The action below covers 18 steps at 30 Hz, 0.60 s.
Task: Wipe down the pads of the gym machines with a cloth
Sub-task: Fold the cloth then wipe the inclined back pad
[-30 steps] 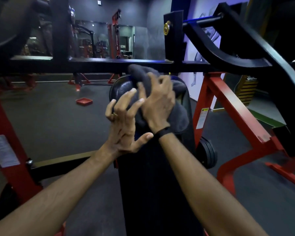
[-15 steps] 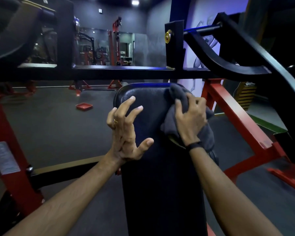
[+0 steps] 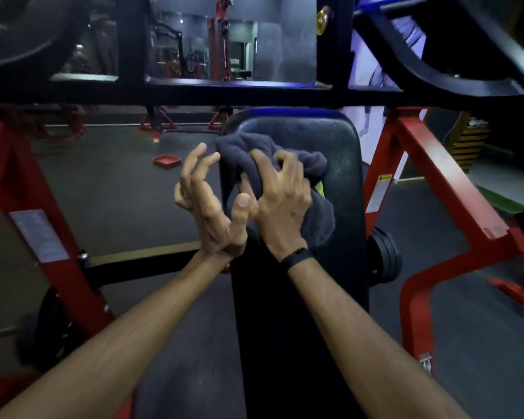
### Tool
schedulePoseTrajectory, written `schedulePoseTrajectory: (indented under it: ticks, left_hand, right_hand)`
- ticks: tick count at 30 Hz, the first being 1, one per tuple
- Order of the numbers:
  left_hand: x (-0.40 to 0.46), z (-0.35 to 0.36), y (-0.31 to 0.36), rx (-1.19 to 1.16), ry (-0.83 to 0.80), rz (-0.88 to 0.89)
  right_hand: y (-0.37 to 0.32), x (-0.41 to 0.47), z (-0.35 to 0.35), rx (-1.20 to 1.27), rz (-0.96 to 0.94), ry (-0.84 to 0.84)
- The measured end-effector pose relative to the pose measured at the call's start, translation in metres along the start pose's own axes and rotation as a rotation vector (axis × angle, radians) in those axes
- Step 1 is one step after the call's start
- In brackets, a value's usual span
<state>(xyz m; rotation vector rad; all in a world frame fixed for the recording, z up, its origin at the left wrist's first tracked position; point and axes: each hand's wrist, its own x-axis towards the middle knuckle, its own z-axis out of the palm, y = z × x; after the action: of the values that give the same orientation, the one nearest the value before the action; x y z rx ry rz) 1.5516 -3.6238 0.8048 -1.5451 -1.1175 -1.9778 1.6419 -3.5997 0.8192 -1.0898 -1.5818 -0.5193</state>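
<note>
A dark grey cloth (image 3: 285, 167) is bunched on the upper part of the black pad (image 3: 342, 176), near its left edge; it is gripped by the right hand (image 3: 280, 196), whose fingers are curled into the folds; the left hand (image 3: 208, 204) is held beside the pad's left edge, fingers spread and loosely bent, grasping nothing; red frame legs (image 3: 436, 176) are seen on both sides.

A crumpled dark grey terry cloth (image 3: 297, 164) lies bunched against the upper part of a long black vinyl back pad (image 3: 342, 189), nearer the pad's left edge, with one fold hanging toward the right edge.
</note>
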Motion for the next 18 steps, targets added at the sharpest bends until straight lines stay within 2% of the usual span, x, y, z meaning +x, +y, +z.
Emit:
schedulePoseTrajectory:
  ticks: [4,9,14,18]
  left_hand:
    - [-0.029,-0.025,-0.006,0.016,-0.118,0.059]
    - [-0.061,-0.041,0.001,0.049,-0.287,0.135]
    - [-0.085,-0.053,0.007,0.079,-0.438,0.173]
    - [-0.086,-0.058,0.007,0.094,-0.46,0.206]
  right_hand:
    - [0.009,-0.081,-0.014,0.051,0.011,-0.066]
    - [0.018,-0.167,-0.031,0.062,-0.067,-0.136]
    - [0.029,-0.214,-0.042,0.064,-0.119,-0.171]
    - [0.031,-0.226,-0.051,0.108,-0.17,-0.18]
